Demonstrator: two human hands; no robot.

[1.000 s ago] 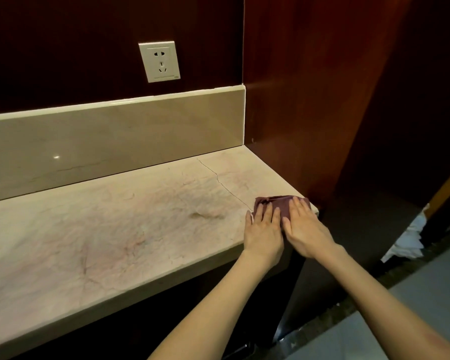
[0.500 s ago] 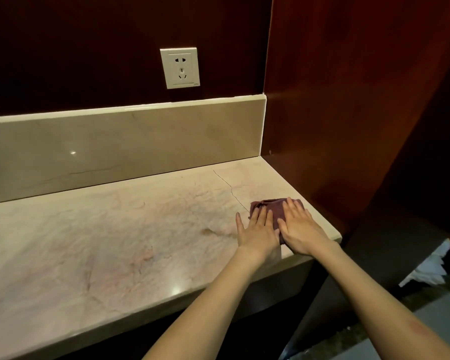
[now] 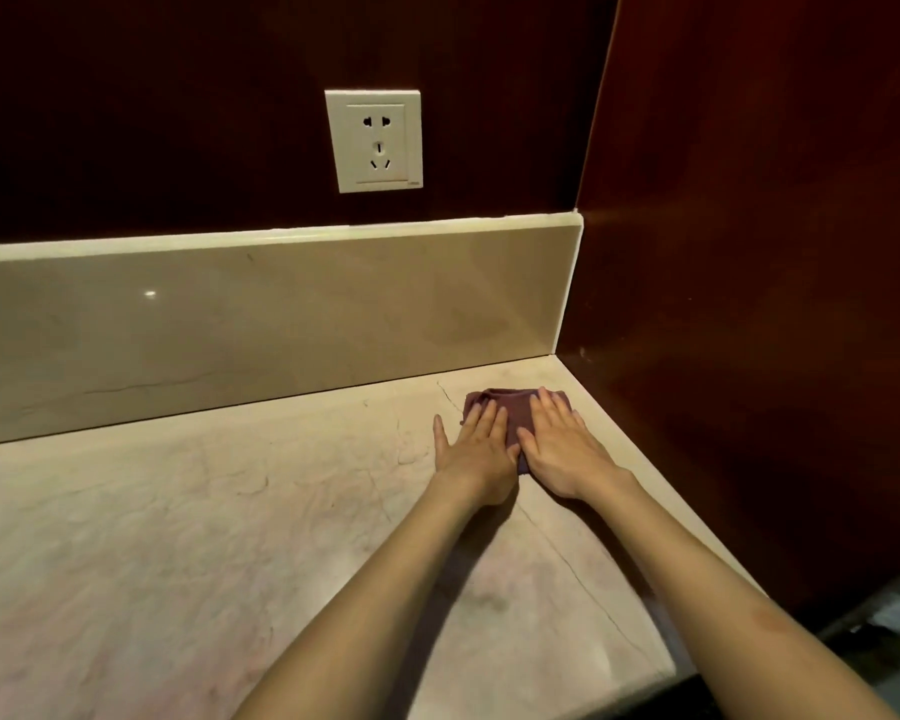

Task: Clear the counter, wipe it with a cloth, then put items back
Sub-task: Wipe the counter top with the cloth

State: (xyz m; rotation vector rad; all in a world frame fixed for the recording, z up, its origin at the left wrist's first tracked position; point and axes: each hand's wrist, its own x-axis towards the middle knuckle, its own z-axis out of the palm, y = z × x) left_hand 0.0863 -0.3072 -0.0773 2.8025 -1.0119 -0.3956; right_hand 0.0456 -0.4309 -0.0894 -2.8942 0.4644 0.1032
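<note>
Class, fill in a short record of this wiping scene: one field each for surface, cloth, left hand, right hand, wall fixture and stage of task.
surface: pale marble counter, a thin crack running across it near the hands
cloth: dark purple cloth, lying on the counter near the back right corner
left hand: left hand flat, fingers straight, pressing the cloth's left part
right hand: right hand flat, fingers straight, pressing the cloth's right part
wall fixture: white socket above the backsplash
stage of task: wiping; no items in view on the counter
</note>
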